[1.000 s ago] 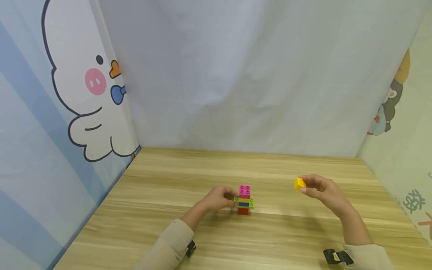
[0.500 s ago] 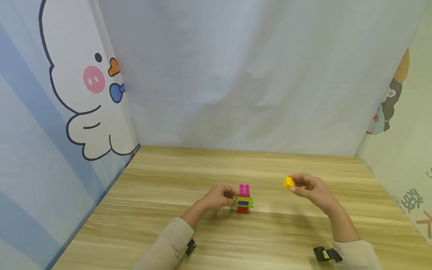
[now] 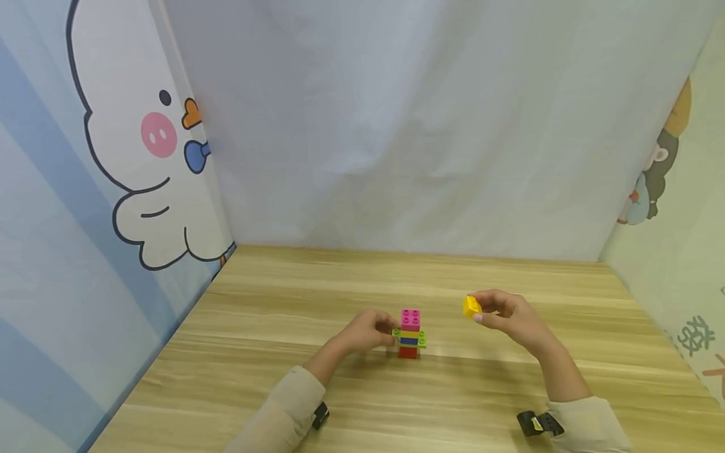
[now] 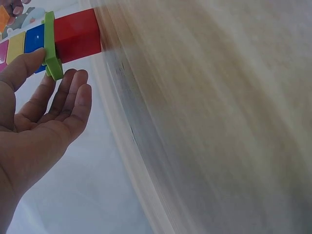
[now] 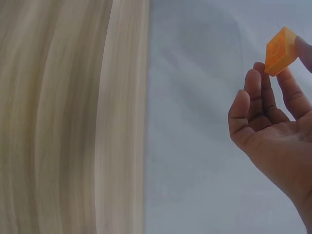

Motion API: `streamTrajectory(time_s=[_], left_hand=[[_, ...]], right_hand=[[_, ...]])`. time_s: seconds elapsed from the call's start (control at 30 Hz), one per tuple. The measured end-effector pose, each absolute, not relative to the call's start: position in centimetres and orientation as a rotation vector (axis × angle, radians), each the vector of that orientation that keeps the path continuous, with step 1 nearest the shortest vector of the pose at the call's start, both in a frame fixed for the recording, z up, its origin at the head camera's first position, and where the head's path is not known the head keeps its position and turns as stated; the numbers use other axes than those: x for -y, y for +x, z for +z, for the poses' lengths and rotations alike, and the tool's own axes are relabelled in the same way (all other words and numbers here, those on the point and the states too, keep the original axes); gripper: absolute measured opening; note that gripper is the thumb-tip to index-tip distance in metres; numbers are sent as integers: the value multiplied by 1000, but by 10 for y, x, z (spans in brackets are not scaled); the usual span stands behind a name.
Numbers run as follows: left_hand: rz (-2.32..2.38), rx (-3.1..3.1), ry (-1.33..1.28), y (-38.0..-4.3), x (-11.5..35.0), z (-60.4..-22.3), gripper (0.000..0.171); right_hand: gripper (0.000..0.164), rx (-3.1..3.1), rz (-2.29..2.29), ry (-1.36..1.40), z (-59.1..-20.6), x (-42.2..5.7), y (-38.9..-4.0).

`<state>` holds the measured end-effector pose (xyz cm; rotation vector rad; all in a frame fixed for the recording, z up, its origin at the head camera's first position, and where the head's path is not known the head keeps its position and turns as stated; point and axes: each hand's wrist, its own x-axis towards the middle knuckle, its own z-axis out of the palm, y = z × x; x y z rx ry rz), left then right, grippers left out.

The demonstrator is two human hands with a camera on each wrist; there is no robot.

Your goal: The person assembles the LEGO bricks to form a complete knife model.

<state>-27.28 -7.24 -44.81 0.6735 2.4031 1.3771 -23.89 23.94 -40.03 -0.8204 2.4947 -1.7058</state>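
A small tower of toy building bricks (image 3: 410,321) stands upright on the table. From the top it runs pink, yellow, blue, a lime-green plate, then red. The green plate (image 4: 50,39) sticks out at both sides of the stack. My left hand (image 3: 368,331) pinches its left end between thumb and index finger, the other fingers loosely bent below. To the right of the tower, my right hand (image 3: 512,318) holds a yellow brick (image 3: 472,307) above the table, between thumb and fingertips. The right wrist view shows the yellow brick (image 5: 280,51) tilted, with its hollow underside partly visible.
The wood-grain table (image 3: 317,283) reaches back to a pale grey curtain (image 3: 396,126). A cartoon-printed panel (image 3: 130,157) borders the left side, and another printed panel (image 3: 680,251) borders the right. Both wrists wear black straps.
My right hand has moved left with the yellow brick, closer to the tower. The left hand and the tower have stayed in place.
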Motion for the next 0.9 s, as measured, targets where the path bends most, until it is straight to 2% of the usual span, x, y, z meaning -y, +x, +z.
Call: streamTrajectory(time_s=[0.9], left_hand=[[1356, -2411, 664, -273, 74, -448, 26]], right_hand=[[34, -2409, -1699, -841, -405, -208, -249]])
